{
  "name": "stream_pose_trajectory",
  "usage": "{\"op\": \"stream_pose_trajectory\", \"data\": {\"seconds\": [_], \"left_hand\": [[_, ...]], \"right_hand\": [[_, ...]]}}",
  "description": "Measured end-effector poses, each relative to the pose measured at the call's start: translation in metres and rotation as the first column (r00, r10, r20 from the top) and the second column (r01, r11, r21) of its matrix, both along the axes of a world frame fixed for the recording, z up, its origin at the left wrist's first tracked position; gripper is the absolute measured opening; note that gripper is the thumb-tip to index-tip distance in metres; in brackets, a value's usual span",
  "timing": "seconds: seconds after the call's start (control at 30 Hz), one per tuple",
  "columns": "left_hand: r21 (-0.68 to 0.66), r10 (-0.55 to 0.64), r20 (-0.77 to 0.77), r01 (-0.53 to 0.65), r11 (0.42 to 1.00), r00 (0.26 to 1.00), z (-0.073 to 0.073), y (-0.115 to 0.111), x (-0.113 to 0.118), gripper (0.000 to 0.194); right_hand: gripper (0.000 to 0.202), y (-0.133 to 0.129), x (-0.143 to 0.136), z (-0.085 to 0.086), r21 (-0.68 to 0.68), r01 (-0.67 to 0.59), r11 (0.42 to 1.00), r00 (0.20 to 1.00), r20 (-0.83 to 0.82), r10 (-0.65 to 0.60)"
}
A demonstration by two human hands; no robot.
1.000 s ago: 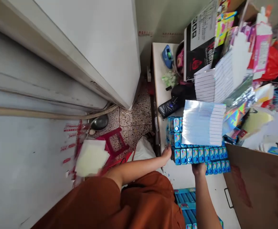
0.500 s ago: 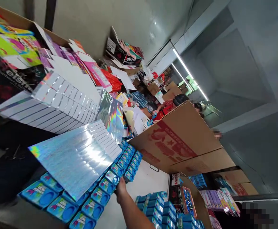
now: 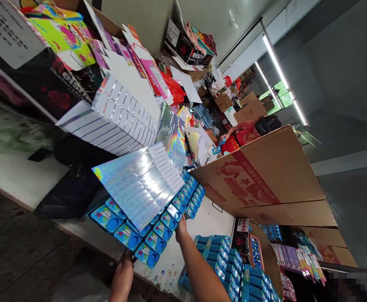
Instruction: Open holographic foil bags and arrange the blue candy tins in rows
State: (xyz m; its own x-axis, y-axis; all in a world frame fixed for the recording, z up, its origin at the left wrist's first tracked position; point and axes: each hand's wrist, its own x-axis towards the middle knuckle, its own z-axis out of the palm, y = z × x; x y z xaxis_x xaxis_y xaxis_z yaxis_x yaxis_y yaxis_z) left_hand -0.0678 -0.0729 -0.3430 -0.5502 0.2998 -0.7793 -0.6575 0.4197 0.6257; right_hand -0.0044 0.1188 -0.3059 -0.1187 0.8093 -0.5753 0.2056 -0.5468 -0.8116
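Observation:
Rows of blue plastic cases (image 3: 129, 235) with printed labels lie side by side on the white table. At their near end, my left hand (image 3: 122, 274) grips the edge from below, its fingertips partly hidden under the cases. My right hand (image 3: 181, 230) is closed against the right side of the same rows, its fingers mostly hidden. A shiny silver holographic sheet (image 3: 129, 182), with white strips along its far end, lies over part of the cases. Close to my right hand, one case carries a pale, glossy label (image 3: 174, 212).
Stacked white-edged cards (image 3: 108, 134) stand at the left beside an open carton (image 3: 57, 84). A large brown cardboard box (image 3: 252, 180) rises on the right. More blue cases (image 3: 216, 260) are stacked below it. A person in red (image 3: 249, 133) works farther back.
The view has shifted, so the table's near edge shows more. My left hand has come into view at the near end of the blue cases; my right hand stays at their side.

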Motion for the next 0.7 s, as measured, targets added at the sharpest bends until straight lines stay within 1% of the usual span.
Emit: {"op": "stream_pose_trajectory", "data": {"seconds": [0.07, 0.13, 0.2, 0.27, 0.37, 0.53, 0.7], "left_hand": [[0.013, -0.007, 0.083, 0.006, 1.0, 0.997, 0.014, 0.001, -0.005, 0.045], [0.034, -0.011, 0.09, 0.008, 0.999, 0.996, 0.024, 0.0, -0.008, 0.045], [0.051, -0.012, 0.087, 0.007, 0.999, 0.996, 0.031, -0.001, -0.009, 0.045], [0.055, -0.014, 0.098, 0.009, 0.998, 0.995, 0.033, -0.002, -0.009, 0.045], [0.038, -0.014, 0.128, 0.009, 0.999, 0.992, 0.03, -0.006, -0.007, 0.045], [0.029, 0.011, 0.2, -0.017, 0.999, 0.98, 0.015, -0.009, -0.002, 0.051], [0.043, -0.018, 0.18, 0.011, 0.999, 0.984, 0.001, -0.007, 0.002, 0.052]], "right_hand": [[0.055, -0.001, 0.002, 0.0, 0.002, 0.004, 1.0, 1.0, 0.004, -0.004], [0.053, -0.002, 0.002, 0.0, 0.005, 0.012, 1.0, 1.0, 0.008, -0.012], [0.049, -0.003, 0.003, 0.0, 0.004, 0.024, 1.0, 1.0, 0.014, -0.024], [0.046, -0.005, 0.003, 0.0, 0.0, 0.039, 0.999, 0.999, 0.023, -0.039], [0.044, -0.006, 0.002, 0.0, -0.005, 0.052, 0.999, 0.998, 0.03, -0.051], [0.043, -0.009, 0.0, 0.002, 0.014, 0.048, 0.999, 0.998, 0.035, -0.049], [0.043, -0.008, -0.005, 0.004, 0.079, 0.065, 0.995, 0.996, 0.055, -0.069]]}}
